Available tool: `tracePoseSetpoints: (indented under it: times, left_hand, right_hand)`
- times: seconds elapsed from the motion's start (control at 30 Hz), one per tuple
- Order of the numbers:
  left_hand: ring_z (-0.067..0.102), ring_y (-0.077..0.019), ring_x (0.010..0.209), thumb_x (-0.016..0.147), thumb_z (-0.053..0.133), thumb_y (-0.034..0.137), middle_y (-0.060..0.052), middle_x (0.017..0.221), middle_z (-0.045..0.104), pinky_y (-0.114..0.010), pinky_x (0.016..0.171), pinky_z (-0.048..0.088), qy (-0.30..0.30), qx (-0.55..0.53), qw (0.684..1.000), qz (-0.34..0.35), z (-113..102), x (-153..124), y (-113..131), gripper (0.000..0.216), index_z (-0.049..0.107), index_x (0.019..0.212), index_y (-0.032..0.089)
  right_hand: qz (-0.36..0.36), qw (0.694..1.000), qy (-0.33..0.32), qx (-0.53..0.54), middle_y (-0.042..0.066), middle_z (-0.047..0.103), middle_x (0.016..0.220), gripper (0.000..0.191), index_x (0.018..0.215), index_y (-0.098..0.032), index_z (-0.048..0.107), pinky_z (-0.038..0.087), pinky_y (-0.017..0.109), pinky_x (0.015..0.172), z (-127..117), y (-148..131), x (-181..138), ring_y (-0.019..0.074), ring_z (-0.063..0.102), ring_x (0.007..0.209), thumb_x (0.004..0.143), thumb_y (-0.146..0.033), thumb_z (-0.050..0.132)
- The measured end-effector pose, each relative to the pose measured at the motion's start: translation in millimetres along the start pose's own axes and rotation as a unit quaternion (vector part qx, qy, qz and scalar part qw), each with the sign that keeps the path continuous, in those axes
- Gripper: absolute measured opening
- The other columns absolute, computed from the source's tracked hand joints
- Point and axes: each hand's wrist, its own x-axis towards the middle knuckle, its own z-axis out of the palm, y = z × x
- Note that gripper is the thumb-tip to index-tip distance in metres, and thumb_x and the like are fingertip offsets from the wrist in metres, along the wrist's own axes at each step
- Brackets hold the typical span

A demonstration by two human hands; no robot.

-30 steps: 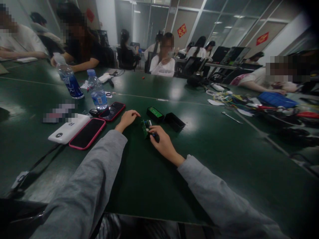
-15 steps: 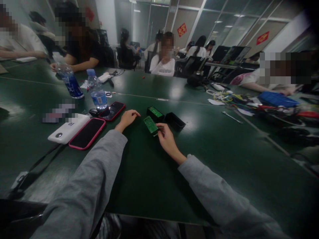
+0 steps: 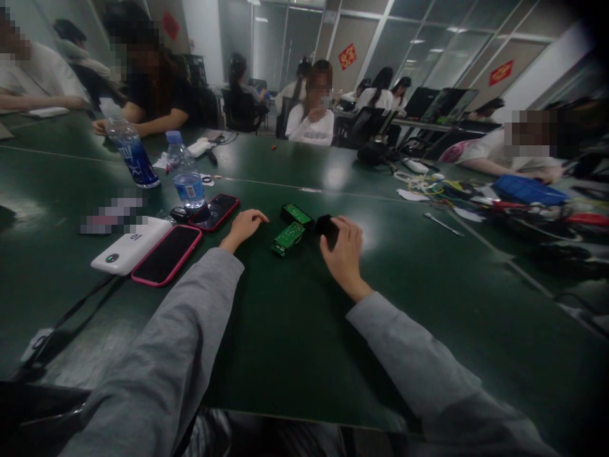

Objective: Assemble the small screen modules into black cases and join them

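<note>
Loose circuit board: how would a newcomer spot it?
On the green table, find the black case with a green board inside, right of the pink-edged phone. The loose circuit board lies nearer the viewer; unlike that neighbour, it has no case around it.

here's the green bench (image 3: 285, 355), carrying a circuit board (image 3: 288, 236), black case (image 3: 309, 224), two phones (image 3: 166, 255), white device (image 3: 132, 244), two bottles (image 3: 184, 174), a wrench (image 3: 443, 225), tangled cables (image 3: 423, 184)!

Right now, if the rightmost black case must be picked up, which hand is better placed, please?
Probably the right hand: it is at the rightmost black case, though firm contact is unclear. The left hand is farther off, left of the loose circuit board.
</note>
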Motion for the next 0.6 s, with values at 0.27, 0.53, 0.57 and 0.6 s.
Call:
tracePoseSetpoints:
  times: [0.27,0.53,0.57,0.6]
  left_hand:
    - [0.064,-0.0174,0.095,0.089,0.047,0.017,-0.003,0.104,0.072,-0.033,0.091,0.049,-0.004,-0.015,1.0,0.005,1,-1,-2,0.029,0.075,0.094,0.023]
    - [0.064,-0.0175,0.099,0.088,0.049,0.015,-0.001,0.106,0.073,-0.032,0.093,0.048,-0.005,0.004,1.0,-0.004,-3,-2,5,0.029,0.075,0.094,0.024]
    - [0.064,-0.0177,0.099,0.088,0.049,0.014,-0.001,0.106,0.073,-0.032,0.093,0.048,-0.006,0.005,1.0,-0.004,-3,-2,6,0.028,0.075,0.094,0.024]
    - [0.064,-0.0178,0.099,0.088,0.049,0.014,-0.001,0.107,0.073,-0.032,0.093,0.048,-0.005,0.004,1.0,-0.004,-3,-2,7,0.029,0.075,0.094,0.024]
  right_hand:
    - [0.036,0.991,-0.13,0.006,0.021,0.054,0.123,0.058,0.136,-0.009,0.043,0.047,0.053,0.097,-10,66,-5,0.0342,0.055,0.113,0.093,-0.049,0.045]
    - [0.044,0.98,-0.192,0.006,0.017,0.054,0.129,0.063,0.142,-0.024,0.041,0.047,0.048,0.098,-132,139,-83,0.0324,0.056,0.117,0.091,-0.058,0.051]
    - [0.079,0.983,-0.16,-0.041,0.019,0.056,0.124,0.064,0.14,-0.023,0.045,0.049,0.049,0.092,-154,152,-91,0.0339,0.058,0.113,0.09,-0.062,0.051]
    - [0.113,0.984,-0.107,-0.091,0.022,0.059,0.117,0.065,0.135,-0.021,0.051,0.05,0.051,0.084,-175,162,-96,0.0356,0.06,0.107,0.088,-0.066,0.05]
